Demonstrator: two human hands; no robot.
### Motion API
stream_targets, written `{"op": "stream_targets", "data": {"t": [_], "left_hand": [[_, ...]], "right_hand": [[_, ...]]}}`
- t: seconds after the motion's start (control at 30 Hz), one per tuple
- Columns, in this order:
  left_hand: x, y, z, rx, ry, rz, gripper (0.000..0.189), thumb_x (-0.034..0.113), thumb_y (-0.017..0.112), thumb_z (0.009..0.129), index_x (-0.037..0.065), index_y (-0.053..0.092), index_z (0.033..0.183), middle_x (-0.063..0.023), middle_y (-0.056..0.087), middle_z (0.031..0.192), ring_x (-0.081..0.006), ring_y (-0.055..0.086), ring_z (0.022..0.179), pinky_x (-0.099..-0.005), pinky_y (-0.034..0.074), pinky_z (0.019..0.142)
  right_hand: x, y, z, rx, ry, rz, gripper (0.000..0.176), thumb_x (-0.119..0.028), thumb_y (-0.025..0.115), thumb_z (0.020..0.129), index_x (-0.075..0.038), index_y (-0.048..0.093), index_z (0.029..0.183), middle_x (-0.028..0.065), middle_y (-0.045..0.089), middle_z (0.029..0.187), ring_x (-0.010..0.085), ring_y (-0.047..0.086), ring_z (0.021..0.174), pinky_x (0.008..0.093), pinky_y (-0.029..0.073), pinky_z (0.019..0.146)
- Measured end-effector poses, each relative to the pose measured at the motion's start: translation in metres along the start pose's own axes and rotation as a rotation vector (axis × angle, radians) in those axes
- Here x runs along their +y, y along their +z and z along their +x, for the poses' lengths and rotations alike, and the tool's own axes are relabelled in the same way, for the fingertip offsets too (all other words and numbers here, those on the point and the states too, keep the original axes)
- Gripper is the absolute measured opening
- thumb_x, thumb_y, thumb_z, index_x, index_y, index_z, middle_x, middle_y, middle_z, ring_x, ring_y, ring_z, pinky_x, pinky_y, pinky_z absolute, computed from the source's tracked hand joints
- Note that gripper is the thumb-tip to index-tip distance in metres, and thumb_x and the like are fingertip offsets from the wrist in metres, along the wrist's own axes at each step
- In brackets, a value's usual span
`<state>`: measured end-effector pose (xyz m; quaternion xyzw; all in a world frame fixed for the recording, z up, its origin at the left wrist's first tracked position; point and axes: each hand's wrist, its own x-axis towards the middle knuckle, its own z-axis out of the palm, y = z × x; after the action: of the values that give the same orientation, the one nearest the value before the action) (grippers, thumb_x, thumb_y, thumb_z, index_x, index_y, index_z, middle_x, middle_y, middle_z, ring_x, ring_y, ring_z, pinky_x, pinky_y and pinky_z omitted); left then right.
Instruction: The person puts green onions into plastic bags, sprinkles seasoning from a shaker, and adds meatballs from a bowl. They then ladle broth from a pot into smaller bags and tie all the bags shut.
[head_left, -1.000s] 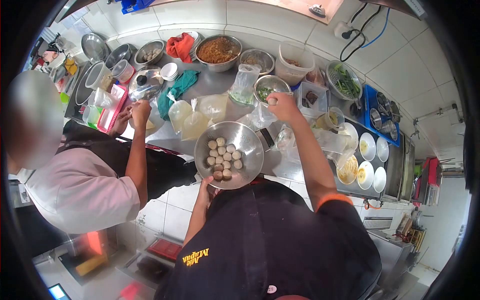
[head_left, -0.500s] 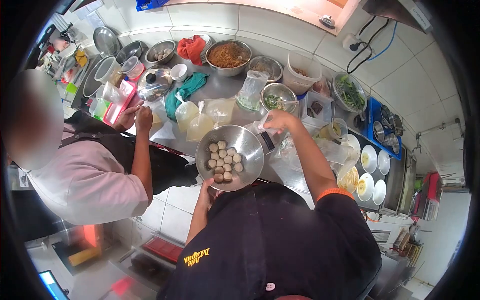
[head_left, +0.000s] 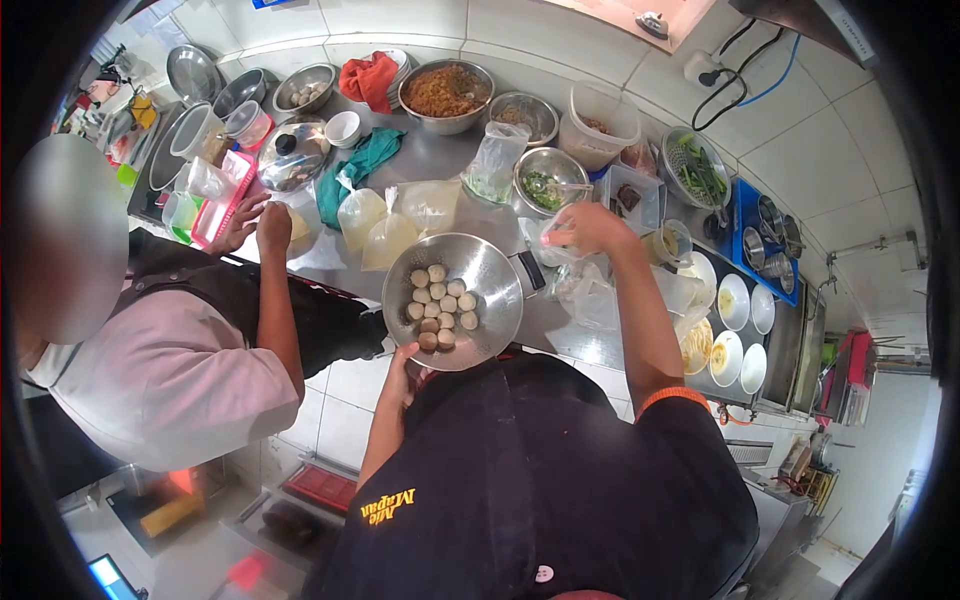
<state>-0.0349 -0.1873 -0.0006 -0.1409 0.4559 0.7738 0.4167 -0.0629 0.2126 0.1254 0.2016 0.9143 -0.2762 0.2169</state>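
My left hand (head_left: pixel 402 375) grips the near rim of a perforated metal colander (head_left: pixel 495 325), which is tilted toward me just in front of my body. Several round, pale meatballs (head_left: pixel 437 291) lie grouped in it, the nearest ones browner. Off the colander's right side sticks a black handle (head_left: pixel 528 272). My right hand (head_left: pixel 592 230) is closed on a clear plastic bag (head_left: pixel 560 243) beyond that handle. Its fingertips are partly hidden by the hand itself. Below this hand more crumpled clear plastic (head_left: pixel 588 292) lies on the counter.
At the left a co-worker's hands (head_left: pixel 262 225) are over the counter (head_left: pixel 440 170). Tied bags of pale liquid (head_left: pixel 392 240) lie beyond the colander. Farther back are a bowl of orange-brown food (head_left: pixel 447 95) and a bowl of chopped greens (head_left: pixel 545 190). White bowls (head_left: pixel 733 303) stand at right.
My right hand has moved right, away from the colander's handle, with the plastic bag in it. The colander, still in my left hand, has shifted slightly left and up in view.
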Motion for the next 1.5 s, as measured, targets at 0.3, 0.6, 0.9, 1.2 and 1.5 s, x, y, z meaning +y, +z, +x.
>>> {"op": "stream_targets", "data": {"t": [0.3, 0.6, 0.9, 1.2, 1.5], "left_hand": [[0.008, -0.005, 0.007, 0.012, -0.052, 0.068, 0.073, 0.041, 0.064, 0.079, -0.001, 0.038, 0.133, -0.0163, 0.052, 0.127, -0.0286, 0.057, 0.111, -0.0404, 0.049, 0.092], [0.015, 0.002, 0.021, -0.117, -0.003, 0.056, 0.068, 0.036, 0.064, 0.082, -0.001, 0.037, 0.133, -0.0156, 0.052, 0.126, -0.0272, 0.057, 0.112, -0.0412, 0.048, 0.096], [0.003, -0.013, 0.035, -0.138, 0.023, 0.094, 0.070, 0.039, 0.066, 0.080, 0.001, 0.040, 0.133, -0.0134, 0.054, 0.125, -0.0255, 0.058, 0.110, -0.0383, 0.049, 0.093], [0.009, -0.010, 0.033, -0.115, 0.054, 0.124, 0.060, 0.034, 0.062, 0.083, -0.001, 0.044, 0.129, -0.0117, 0.056, 0.122, -0.0223, 0.058, 0.109, -0.0341, 0.048, 0.093], [0.013, -0.008, 0.038, -0.040, -0.020, 0.075, 0.060, 0.035, 0.062, 0.083, 0.000, 0.045, 0.128, -0.0117, 0.057, 0.119, -0.0239, 0.057, 0.109, -0.0360, 0.045, 0.096]], "right_hand": [[-0.044, 0.000, -0.043, 0.198, -0.305, 0.272, 0.023, -0.017, 0.066, 0.077, -0.001, 0.067, 0.094, 0.0130, 0.067, 0.076, 0.0212, 0.067, 0.071, 0.0331, 0.053, 0.069], [-0.079, 0.156, 0.008, -0.143, -0.561, -0.188, 0.060, -0.016, 0.074, 0.070, -0.006, 0.047, 0.122, 0.0191, 0.042, 0.125, 0.0380, 0.054, 0.106, 0.0437, 0.049, 0.088], [-0.085, 0.209, 0.006, 0.204, -0.298, -0.211, 0.029, -0.006, 0.051, 0.079, 0.004, 0.049, 0.107, 0.0258, 0.047, 0.112, 0.0487, 0.058, 0.086, 0.0535, 0.051, 0.070], [-0.078, 0.174, -0.017, -0.316, -0.449, -0.396, 0.018, -0.012, 0.057, 0.076, -0.001, 0.068, 0.086, 0.0214, 0.062, 0.098, 0.0374, 0.064, 0.085, 0.0465, 0.051, 0.076], [-0.070, 0.137, 0.007, -0.452, -0.647, -0.098, 0.017, -0.018, 0.065, 0.070, -0.009, 0.071, 0.083, 0.0133, 0.068, 0.081, 0.0293, 0.065, 0.074, 0.0378, 0.051, 0.068]]}}
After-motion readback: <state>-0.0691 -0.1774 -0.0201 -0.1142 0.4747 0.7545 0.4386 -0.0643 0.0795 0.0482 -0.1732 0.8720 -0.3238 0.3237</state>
